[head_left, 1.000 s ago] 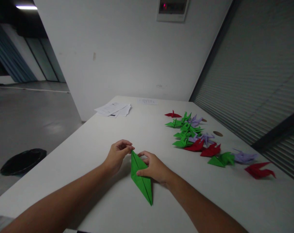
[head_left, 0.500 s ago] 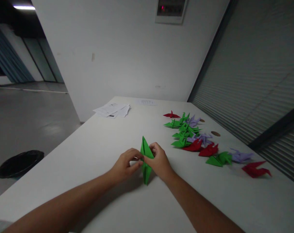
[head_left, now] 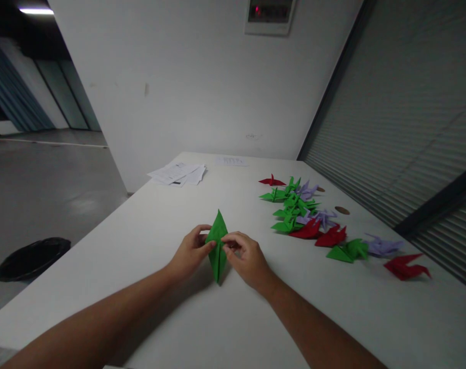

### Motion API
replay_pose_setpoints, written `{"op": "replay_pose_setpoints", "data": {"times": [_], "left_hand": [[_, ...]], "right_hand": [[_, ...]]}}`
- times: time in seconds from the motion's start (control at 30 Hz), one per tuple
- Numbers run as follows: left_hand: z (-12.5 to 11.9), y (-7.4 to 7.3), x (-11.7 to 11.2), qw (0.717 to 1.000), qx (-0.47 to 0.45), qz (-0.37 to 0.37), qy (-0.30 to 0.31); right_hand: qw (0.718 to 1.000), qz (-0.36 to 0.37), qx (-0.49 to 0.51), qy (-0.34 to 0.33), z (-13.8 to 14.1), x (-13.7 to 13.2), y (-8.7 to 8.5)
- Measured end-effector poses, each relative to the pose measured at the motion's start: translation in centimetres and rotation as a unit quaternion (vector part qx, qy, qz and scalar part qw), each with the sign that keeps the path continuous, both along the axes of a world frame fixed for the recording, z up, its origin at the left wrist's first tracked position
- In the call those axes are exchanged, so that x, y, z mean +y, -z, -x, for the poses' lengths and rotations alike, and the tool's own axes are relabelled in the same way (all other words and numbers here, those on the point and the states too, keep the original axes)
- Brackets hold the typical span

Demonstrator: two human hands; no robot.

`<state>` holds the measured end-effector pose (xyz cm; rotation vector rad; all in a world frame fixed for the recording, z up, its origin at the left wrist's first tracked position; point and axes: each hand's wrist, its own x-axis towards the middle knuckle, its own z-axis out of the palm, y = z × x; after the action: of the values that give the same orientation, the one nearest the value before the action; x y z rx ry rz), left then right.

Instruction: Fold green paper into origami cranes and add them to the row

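Green folded paper [head_left: 218, 245], a long pointed diamond, stands tip-up on the white table [head_left: 225, 328] between my hands. My left hand [head_left: 190, 250] pinches its left edge; my right hand [head_left: 246, 256] pinches the right. Finished paper cranes [head_left: 305, 215] lie well apart to the right.

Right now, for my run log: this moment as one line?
left hand: pinches green paper fold | right hand: pinches it | fold: upright, over white table | paper cranes: at right
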<state>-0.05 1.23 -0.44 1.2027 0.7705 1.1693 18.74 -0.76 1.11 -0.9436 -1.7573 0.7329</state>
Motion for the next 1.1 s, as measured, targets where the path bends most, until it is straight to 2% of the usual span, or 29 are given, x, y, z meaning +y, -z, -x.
{"op": "replay_pose_setpoints", "data": {"times": [0.07, 0.13, 0.2, 0.3, 0.4, 0.5, 0.57, 0.6, 0.7, 0.77, 0.87, 1.0, 1.1], "left_hand": [[0.0, 0.1, 0.1, 1.0, -0.009, 0.024, -0.005], [0.0, 0.1, 0.0, 0.999, -0.015, 0.037, 0.003], [-0.1, 0.1, 0.0, 0.999, -0.019, 0.044, 0.017], [-0.1, 0.4, 0.0, 0.999, 0.01, 0.038, 0.032], [0.1, 1.0, 0.3, 0.994, 0.111, -0.018, 0.008], [0.7, 1.2, 0.7, 0.953, 0.263, -0.14, -0.047], [1.1, 1.2, 0.9, 0.91, 0.345, -0.226, -0.047], [1.3, 1.1, 1.0, 0.892, 0.372, -0.256, -0.024], [1.5, 1.0, 1.0, 0.855, 0.421, -0.293, 0.077], [1.5, 1.0, 0.9, 0.838, 0.444, -0.299, 0.106], [1.4, 0.9, 0.8, 0.826, 0.463, -0.304, 0.105], [1.5, 0.7, 0.7, 0.819, 0.462, -0.322, 0.112], [1.5, 0.8, 0.7, 0.815, 0.459, -0.338, 0.11]], "right_hand": [[0.998, -0.041, -0.029, 0.032, 0.0, 0.0, 0.0], [0.996, -0.049, -0.033, 0.074, -0.1, 0.3, 0.2], [0.995, -0.009, -0.007, 0.1, 0.0, 0.6, 0.8], [0.994, 0.076, 0.051, 0.066, 0.0, 1.2, 1.7], [0.99, 0.119, 0.06, 0.039, -0.2, 1.6, 2.0], [0.989, 0.138, -0.02, 0.041, -0.6, 1.6, 2.1], [0.985, 0.12, -0.113, 0.05, -0.9, 1.6, 2.2], [0.98, 0.1, -0.16, 0.054, -1.1, 1.6, 2.3], [0.964, 0.031, -0.259, 0.052, -1.5, 1.6, 2.7], [0.958, -0.002, -0.282, 0.051, -1.8, 1.7, 2.8], [0.955, -0.031, -0.294, 0.026, -2.1, 1.7, 2.6], [0.944, -0.066, -0.315, -0.068, -2.3, 1.7, 2.0], [0.942, -0.065, -0.308, -0.12, -2.6, 1.5, 1.6]]}}
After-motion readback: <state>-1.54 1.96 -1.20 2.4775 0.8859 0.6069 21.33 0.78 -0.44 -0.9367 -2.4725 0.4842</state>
